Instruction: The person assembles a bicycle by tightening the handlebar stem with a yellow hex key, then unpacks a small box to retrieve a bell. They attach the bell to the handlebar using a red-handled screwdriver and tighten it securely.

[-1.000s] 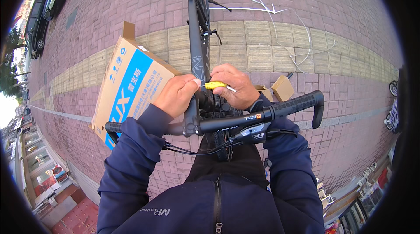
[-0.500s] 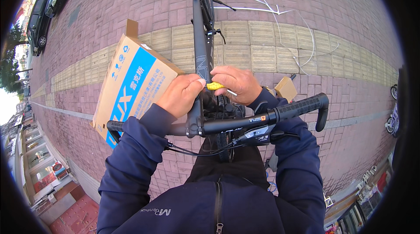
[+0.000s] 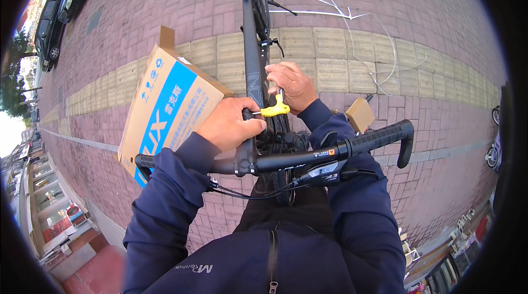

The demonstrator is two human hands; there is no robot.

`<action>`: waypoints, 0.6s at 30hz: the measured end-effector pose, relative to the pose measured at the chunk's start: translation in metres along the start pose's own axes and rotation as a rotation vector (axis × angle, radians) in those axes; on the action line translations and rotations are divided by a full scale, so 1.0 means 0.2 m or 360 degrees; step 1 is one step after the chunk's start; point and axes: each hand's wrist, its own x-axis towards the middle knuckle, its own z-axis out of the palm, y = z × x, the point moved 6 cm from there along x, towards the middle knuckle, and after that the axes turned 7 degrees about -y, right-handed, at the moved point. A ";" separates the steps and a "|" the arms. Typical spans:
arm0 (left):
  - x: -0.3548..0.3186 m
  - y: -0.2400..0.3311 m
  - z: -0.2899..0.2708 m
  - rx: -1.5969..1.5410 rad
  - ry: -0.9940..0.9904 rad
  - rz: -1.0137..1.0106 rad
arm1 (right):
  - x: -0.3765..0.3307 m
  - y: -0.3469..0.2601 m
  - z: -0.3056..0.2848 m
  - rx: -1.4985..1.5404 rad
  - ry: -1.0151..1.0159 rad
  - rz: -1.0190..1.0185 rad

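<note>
A yellow-handled hex key (image 3: 276, 107) is in my right hand (image 3: 296, 88); its fingers are closed at one end of the handle. The key's thin metal shaft points left, its tip at a small black part (image 3: 248, 114) between the thumb and forefinger of my left hand (image 3: 230, 123). That hand is curled over the front end of the dark bicycle frame (image 3: 252, 35). I cannot make out the bolt itself. Just below my hands the black handlebar (image 3: 294, 159) runs across, with grips and cables. My forearms reach over it.
A large cardboard box (image 3: 170, 104) with a blue stripe lies left of the bicycle. At the right is a small brown box (image 3: 359, 115). White strips (image 3: 352, 16) lie on the brick paving farther off. Parked cars (image 3: 66, 3) stand at the far left.
My right hand has moved slightly up and away, turning the yellow hex key so its handle and shaft show. My left hand has opened its pinch around the black part.
</note>
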 end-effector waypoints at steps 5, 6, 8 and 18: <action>0.02 0.06 -0.01 0.0185 0.0147 0.0185 | -0.03 0.03 0.06 -0.0044 0.0229 0.0254; 0.02 0.06 -0.01 0.0195 0.0157 0.0174 | -0.05 0.03 0.07 0.0026 0.0242 0.0311; 0.03 0.06 -0.02 0.0216 0.0178 0.0150 | -0.08 0.04 0.09 0.0086 0.0186 0.0447; 0.05 0.05 0.02 0.0215 0.0171 0.0043 | -0.32 -0.04 0.10 0.0214 0.0037 0.0941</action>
